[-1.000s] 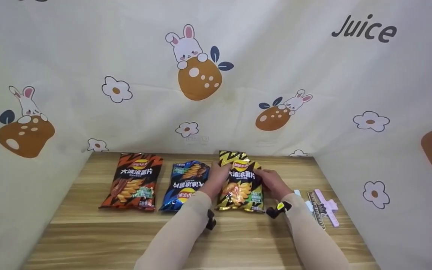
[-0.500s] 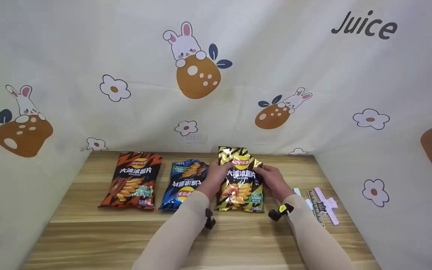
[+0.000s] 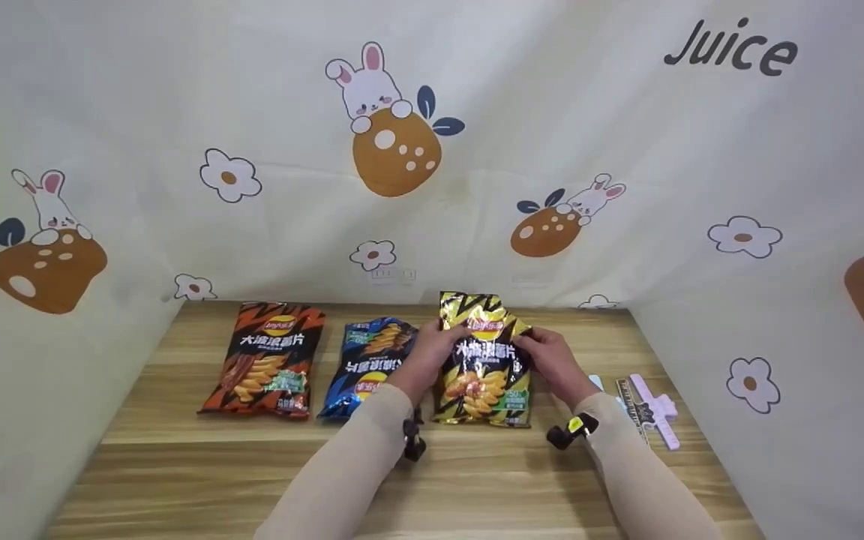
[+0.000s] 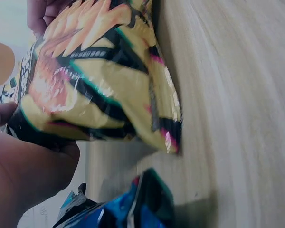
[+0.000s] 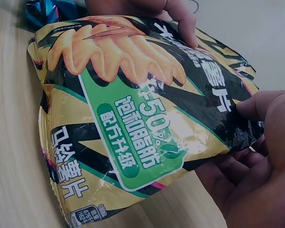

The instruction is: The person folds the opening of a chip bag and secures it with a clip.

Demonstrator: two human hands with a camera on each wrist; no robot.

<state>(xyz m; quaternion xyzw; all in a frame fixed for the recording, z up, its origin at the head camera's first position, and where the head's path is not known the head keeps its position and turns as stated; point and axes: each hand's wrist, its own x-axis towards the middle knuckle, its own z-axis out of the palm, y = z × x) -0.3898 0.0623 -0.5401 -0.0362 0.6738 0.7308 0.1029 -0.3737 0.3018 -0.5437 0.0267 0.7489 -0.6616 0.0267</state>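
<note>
A yellow-and-black bag of potato chips [image 3: 481,379] is held between both hands at the back of the table. My left hand [image 3: 432,352] grips its left side, thumb on the front. On the opposite side my right hand [image 3: 554,361] pinches the upper edge; in the right wrist view the thumb [image 5: 256,105] lies on the printed face and the fingers curl beneath. The bag's top right corner looks torn or folded down. In the left wrist view the bag's lower end [image 4: 166,128] hangs close over the wood.
Left of the hands lie a blue chip bag [image 3: 361,375], partly behind the left arm, and a red-and-black chip bag [image 3: 263,367]. Beyond the right hand are several bag clips, one purple [image 3: 653,411], partly hidden by the forearm. A printed cloth [image 3: 477,150] encloses the wooden table [image 3: 252,472].
The yellow chip bag has risen and tilted slightly in both hands. My right hand has shifted a little to the right. The other bags have stayed put.
</note>
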